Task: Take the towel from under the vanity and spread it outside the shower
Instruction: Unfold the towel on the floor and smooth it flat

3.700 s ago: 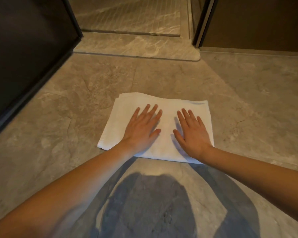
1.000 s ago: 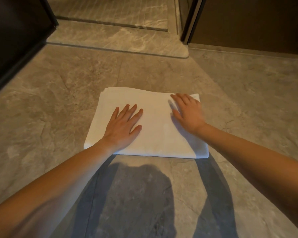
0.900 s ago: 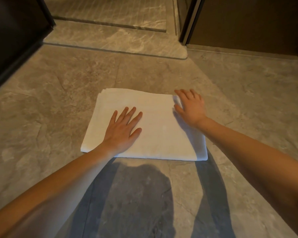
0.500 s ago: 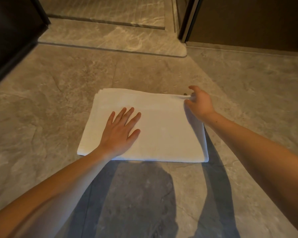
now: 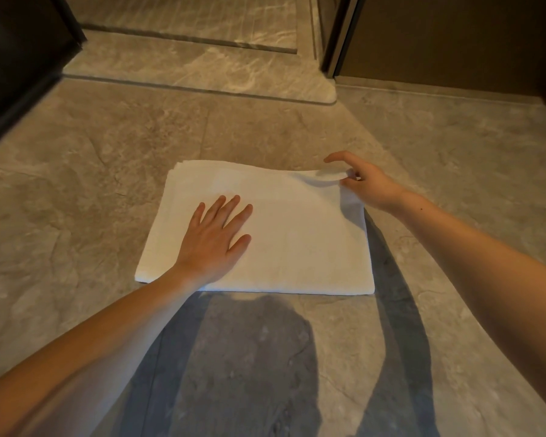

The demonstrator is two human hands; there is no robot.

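A white towel (image 5: 300,234), folded into a thick rectangle, lies on the grey stone floor in front of the shower threshold (image 5: 202,74). My left hand (image 5: 216,236) rests flat on its left half, fingers spread. My right hand (image 5: 364,181) is at the far right corner and pinches the top layer between thumb and fingers. That corner is lifted a little off the layers below.
The raised stone step of the shower runs across the top, with a dark door frame (image 5: 338,36) at its right end. A dark panel (image 5: 16,61) lines the left side and a brown wall (image 5: 454,42) the upper right. My shadow falls on the floor below the towel.
My right hand slid from flat on the towel's right half to its far right corner and pinched the top layer, raising it slightly. My left hand stayed pressed on the towel.
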